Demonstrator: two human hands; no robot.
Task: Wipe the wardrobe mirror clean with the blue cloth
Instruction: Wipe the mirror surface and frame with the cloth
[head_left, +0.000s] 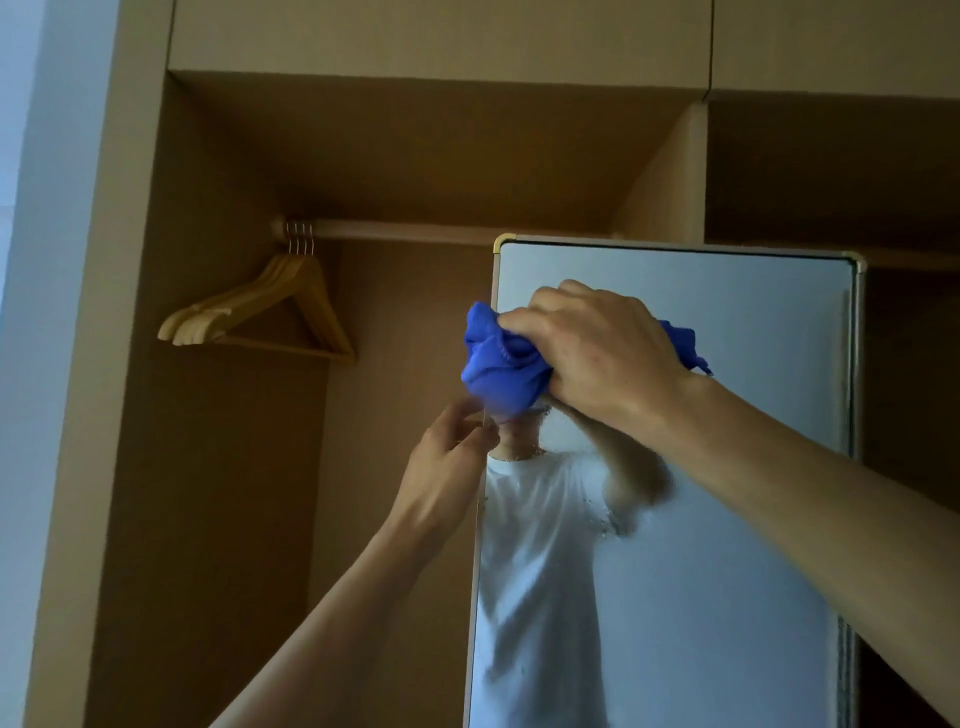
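The tall wardrobe mirror (727, 597), framed in pale metal, stands in the right half of the head view. A bunched blue cloth (498, 364) lies against its upper left part, and my right hand (597, 348) grips it with curled fingers. Lower down, my left hand (447, 467) holds the mirror's left edge, fingers curled round the frame. The glass reflects a person in a white shirt and shows smears and droplets near the middle.
The mirror stands in an open wooden wardrobe (208, 467). A rail (415, 231) crosses the top, with several wooden hangers (270, 312) at its left end. A divider panel (670, 182) and another compartment lie to the right. A pale wall is at far left.
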